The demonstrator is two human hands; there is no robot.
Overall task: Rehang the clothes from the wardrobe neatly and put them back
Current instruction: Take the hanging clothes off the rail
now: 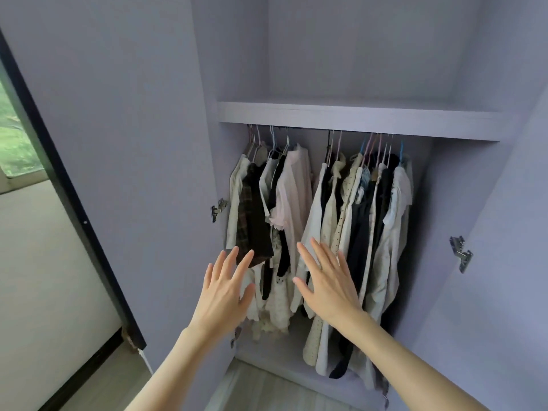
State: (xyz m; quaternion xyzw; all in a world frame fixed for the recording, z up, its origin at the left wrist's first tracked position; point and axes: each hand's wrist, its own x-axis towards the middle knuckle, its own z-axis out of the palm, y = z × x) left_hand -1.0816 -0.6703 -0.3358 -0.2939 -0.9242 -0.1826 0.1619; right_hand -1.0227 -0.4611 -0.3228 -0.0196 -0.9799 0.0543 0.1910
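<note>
An open lilac wardrobe [355,117] holds several garments on hangers along a rail under its shelf. A left bunch includes a dark plaid piece [252,221] and a pale pink shirt [295,200]. A right bunch holds white, cream and black clothes [370,221]. A gap separates the two bunches. My left hand [225,289] is raised with fingers spread in front of the left bunch's lower hems. My right hand [326,280] is raised the same way before the right bunch's left edge. Neither hand holds anything; whether they touch the cloth I cannot tell.
The left wardrobe door [118,173] stands open, with a hinge [218,209] on the frame. The right door [510,262] is open too, carrying a hinge [461,253]. A window [14,137] lies at far left. Pale wood floor [267,393] runs below the wardrobe.
</note>
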